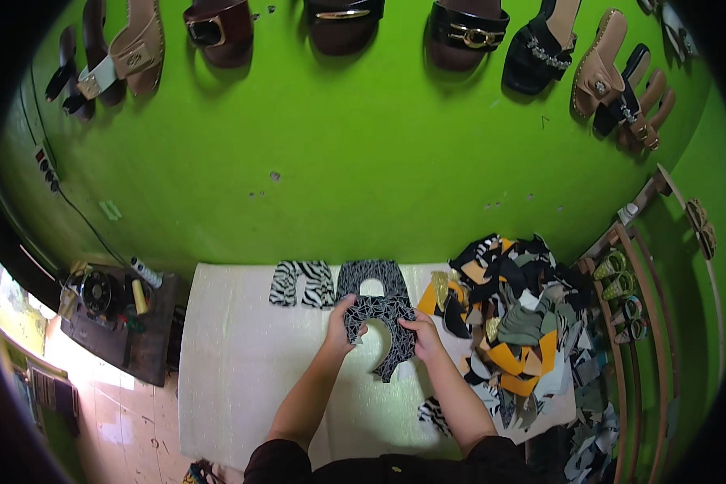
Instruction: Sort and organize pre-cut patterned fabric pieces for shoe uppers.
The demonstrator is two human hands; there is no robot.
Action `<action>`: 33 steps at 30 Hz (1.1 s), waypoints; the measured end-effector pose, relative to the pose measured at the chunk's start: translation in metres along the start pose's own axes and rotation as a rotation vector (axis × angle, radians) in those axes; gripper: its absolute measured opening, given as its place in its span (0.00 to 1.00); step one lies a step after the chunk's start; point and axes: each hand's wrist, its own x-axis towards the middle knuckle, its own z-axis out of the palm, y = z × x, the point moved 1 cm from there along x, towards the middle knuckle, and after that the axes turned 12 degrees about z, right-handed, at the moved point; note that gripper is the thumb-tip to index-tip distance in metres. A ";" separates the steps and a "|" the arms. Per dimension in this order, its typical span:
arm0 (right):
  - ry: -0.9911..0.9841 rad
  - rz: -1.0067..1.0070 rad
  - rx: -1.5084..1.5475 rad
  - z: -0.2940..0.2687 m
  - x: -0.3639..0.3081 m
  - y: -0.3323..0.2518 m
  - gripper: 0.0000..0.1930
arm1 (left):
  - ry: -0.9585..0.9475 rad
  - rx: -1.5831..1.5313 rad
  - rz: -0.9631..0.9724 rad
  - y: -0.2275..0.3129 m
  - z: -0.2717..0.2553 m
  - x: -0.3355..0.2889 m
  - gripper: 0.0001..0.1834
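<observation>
Between my hands is a curved, U-shaped cut-out piece of black material [379, 308] with thin white crossing lines. My left hand [343, 324] grips its left side, and my right hand [424, 335] pinches its right side. One end of the piece hangs down toward me. Just beyond it, a similar dark grey patterned cut-out [369, 271] lies on the pale table [246, 363]. To the left of that rest zebra-striped cut-outs [302, 274]. Beside my right forearm is another zebra-striped piece [433, 413], partly hidden by the arm.
A big heap of coloured scraps [524, 323] covers the table's right side and spills over its edge. Sandals [343, 24] hang on the green wall [363, 161]. At left stands a small dark table [149, 343] with tools; a wooden rack [641, 323] is at right.
</observation>
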 end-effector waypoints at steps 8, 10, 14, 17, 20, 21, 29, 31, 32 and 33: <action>0.383 -0.252 -0.388 -0.021 0.119 -0.042 0.21 | -0.045 1.516 0.555 0.008 -0.031 0.093 0.50; 0.503 -0.391 -0.601 -0.033 0.144 -0.038 0.21 | -0.015 1.532 0.539 0.010 -0.012 0.091 0.49; 0.625 -0.514 -0.915 -0.027 0.166 -0.030 0.21 | 0.070 1.714 0.439 0.003 -0.026 0.105 0.46; 0.668 -0.516 -1.046 -0.023 0.168 -0.027 0.21 | 0.099 1.916 0.248 -0.003 -0.034 0.113 0.47; 0.866 -0.485 -1.373 -0.004 0.155 -0.030 0.20 | 0.226 2.041 0.429 -0.013 -0.036 0.110 0.46; 0.869 -0.477 -1.374 -0.004 0.153 -0.028 0.20 | 0.201 2.067 0.575 -0.012 -0.029 0.106 0.45; 0.694 -0.688 -1.713 0.015 0.144 -0.019 0.21 | 0.006 2.257 0.988 -0.027 -0.039 0.128 0.30; 0.739 -0.561 -1.720 0.013 0.150 -0.022 0.20 | 0.023 2.231 1.023 -0.022 -0.025 0.133 0.29; 0.768 -0.718 -1.704 0.011 0.150 -0.026 0.14 | -0.042 2.163 0.930 -0.019 -0.020 0.135 0.27; 0.777 -0.717 -1.702 0.007 0.154 -0.028 0.14 | -0.109 2.093 0.838 -0.016 -0.013 0.134 0.26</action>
